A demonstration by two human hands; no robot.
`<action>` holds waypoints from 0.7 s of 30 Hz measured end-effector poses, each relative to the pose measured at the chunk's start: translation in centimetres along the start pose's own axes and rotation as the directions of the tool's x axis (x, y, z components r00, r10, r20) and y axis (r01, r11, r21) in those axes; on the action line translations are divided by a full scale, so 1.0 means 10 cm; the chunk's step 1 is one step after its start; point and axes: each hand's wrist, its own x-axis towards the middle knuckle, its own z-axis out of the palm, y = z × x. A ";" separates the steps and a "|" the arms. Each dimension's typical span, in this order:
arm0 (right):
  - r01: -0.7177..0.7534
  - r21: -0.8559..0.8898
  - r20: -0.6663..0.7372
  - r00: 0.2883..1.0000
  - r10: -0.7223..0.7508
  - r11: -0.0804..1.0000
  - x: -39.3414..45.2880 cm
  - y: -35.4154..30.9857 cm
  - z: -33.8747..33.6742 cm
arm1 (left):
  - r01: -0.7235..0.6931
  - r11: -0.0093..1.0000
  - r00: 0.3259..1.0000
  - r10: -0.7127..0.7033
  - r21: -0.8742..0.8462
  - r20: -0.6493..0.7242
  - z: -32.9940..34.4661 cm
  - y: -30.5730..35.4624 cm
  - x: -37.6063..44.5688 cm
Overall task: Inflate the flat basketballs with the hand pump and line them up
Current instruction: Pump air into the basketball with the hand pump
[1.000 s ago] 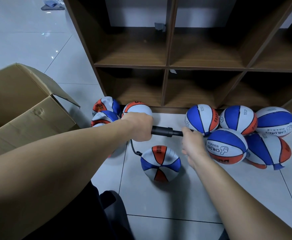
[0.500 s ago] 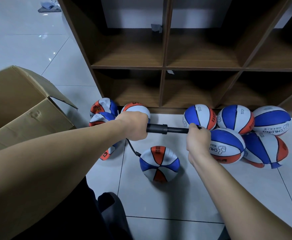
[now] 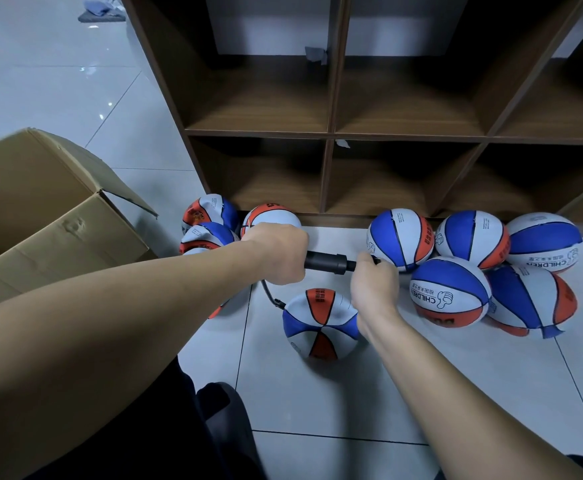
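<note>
A black hand pump [image 3: 326, 262] is held level above the floor. My left hand [image 3: 278, 252] grips its barrel and my right hand [image 3: 373, 284] grips the handle, pushed in close to the barrel. A thin black hose [image 3: 270, 295] runs from the pump down to a red, white and blue basketball [image 3: 319, 323] on the tiles below my hands. Several round basketballs [image 3: 451, 294] lie grouped at the right by the shelf foot. Several flatter, wrinkled balls [image 3: 207, 223] sit at the left, partly hidden behind my left forearm.
A brown wooden cubby shelf [image 3: 331, 133] stands right behind the balls. An open cardboard box [image 3: 51, 223] sits at the left. My dark trouser legs [image 3: 221, 410] fill the bottom middle. Pale floor tiles [image 3: 317, 403] show in front of the ball.
My right hand pulled the handle out to the right, then pushed it back in toward the barrel. The left hand and the ball stayed in place.
</note>
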 end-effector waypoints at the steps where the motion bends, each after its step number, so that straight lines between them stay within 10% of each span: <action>1: 0.001 0.000 0.008 1.000 -0.001 1.000 -0.01 0.00 0.01 | -0.002 1.000 1.000 0.002 0.001 0.002 0.00 0.01 0.00; 21: -0.058 -0.053 0.078 0.995 0.062 0.997 0.25 0.02 -0.24 | 0.012 0.999 0.995 -0.008 -0.043 0.097 0.05 -0.17 0.07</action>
